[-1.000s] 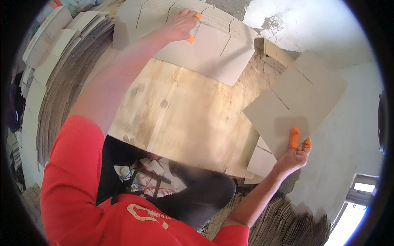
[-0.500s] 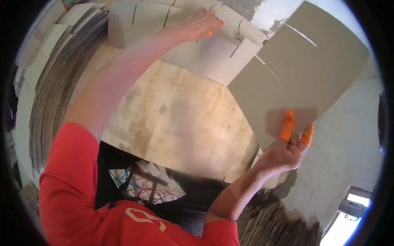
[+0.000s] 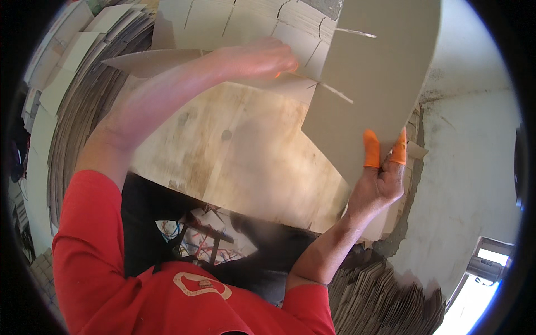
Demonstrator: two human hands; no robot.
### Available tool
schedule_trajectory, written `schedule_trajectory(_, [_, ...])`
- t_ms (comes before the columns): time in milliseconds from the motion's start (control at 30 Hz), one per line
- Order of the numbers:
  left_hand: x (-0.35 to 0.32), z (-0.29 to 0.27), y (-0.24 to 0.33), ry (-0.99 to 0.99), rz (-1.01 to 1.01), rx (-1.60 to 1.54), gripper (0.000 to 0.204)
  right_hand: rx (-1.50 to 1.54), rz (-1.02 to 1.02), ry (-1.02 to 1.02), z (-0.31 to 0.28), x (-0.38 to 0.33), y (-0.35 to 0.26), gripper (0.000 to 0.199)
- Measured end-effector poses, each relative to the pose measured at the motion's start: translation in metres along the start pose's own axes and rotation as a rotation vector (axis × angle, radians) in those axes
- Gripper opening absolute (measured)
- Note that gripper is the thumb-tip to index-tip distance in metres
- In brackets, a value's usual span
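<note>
My right hand (image 3: 385, 170), with orange finger cots on the thumb and a finger, grips the lower edge of a large grey-brown cardboard sheet (image 3: 379, 67). The sheet stands up at a slant and has narrow slits cut in from its left edge. At the back of the wooden board, my left hand (image 3: 271, 58) is closed on a slotted cardboard strip (image 3: 151, 62), which tilts toward me and is partly hidden by my forearm. Beyond it lie more pale slotted cardboard pieces (image 3: 234, 22). The fingertips of my left hand are mostly hidden.
A wooden board (image 3: 234, 151) forms the work surface in front of me. A tall stack of cardboard sheets (image 3: 84, 100) lines its left side. More stacked cardboard (image 3: 385, 301) stands at the lower right, beside a pale wall (image 3: 469, 167).
My right hand has swung the large sheet to the left and turned it more upright. My left hand has come nearer to me, bringing a slotted strip away from the pieces behind.
</note>
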State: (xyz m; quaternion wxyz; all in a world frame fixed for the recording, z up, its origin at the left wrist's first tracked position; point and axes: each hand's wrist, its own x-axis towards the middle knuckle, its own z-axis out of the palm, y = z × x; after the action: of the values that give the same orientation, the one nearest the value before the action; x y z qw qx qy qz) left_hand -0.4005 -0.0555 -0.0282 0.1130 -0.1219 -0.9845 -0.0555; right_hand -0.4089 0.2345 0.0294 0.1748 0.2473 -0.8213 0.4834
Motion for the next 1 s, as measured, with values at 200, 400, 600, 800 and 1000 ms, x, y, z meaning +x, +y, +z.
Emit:
schedule_trajectory(200, [-0.008, -0.016, 0.047, 0.072, 0.075, -0.102, 0.010, -0.056, -0.062, -0.152, 0.006, -0.007, 0.012, 0.051])
schedule_trajectory(400, [-0.027, -0.023, 0.062, 0.006, 0.028, -0.059, 0.014, -0.302, -0.150, -0.130, 0.003, -0.005, 0.009, 0.047])
schedule_trajectory(600, [-0.036, -0.028, 0.081, 0.104, 0.115, -0.076, 0.016, -0.322, -0.241, -0.258, 0.018, -0.015, 0.021, 0.043])
schedule_trajectory(800, [-0.031, -0.033, 0.088, -0.066, -0.073, -0.419, 0.027, -0.284, -0.104, -0.264, 0.033, -0.020, 0.037, 0.044])
schedule_trajectory(1000, [0.032, -0.025, -0.014, 0.026, -0.423, -0.056, 0.051, -0.198, -0.102, -0.131, 0.032, -0.021, 0.032, 0.043])
